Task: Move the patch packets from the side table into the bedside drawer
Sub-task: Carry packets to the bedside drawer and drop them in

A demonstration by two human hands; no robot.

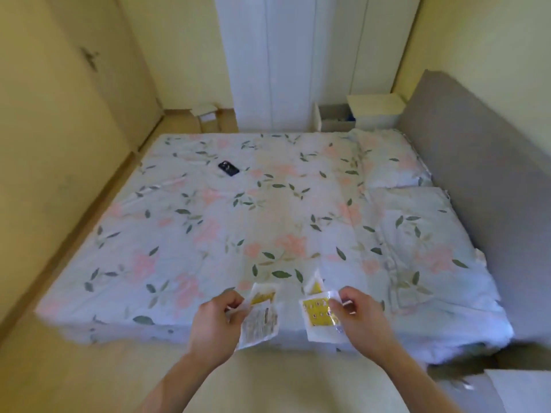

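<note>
Left hand [216, 318] pinches white printed patch packets [260, 318]; right hand [356, 312] pinches yellow-and-white foil patch packets [320, 318]. Both held over the floral-covered bed [238, 219], evidently for carrying to the open white bedside drawer [334, 117] beyond.

A wide bed [208, 234] fills the middle of the room, covered by a pale sheet printed with pink flowers and green leaves. A small black phone [228, 168] lies flat on the sheet toward the far left side. Two pillows [414, 231] in the same floral fabric lie side by side along the right edge, against a grey headboard [477, 180].
</note>
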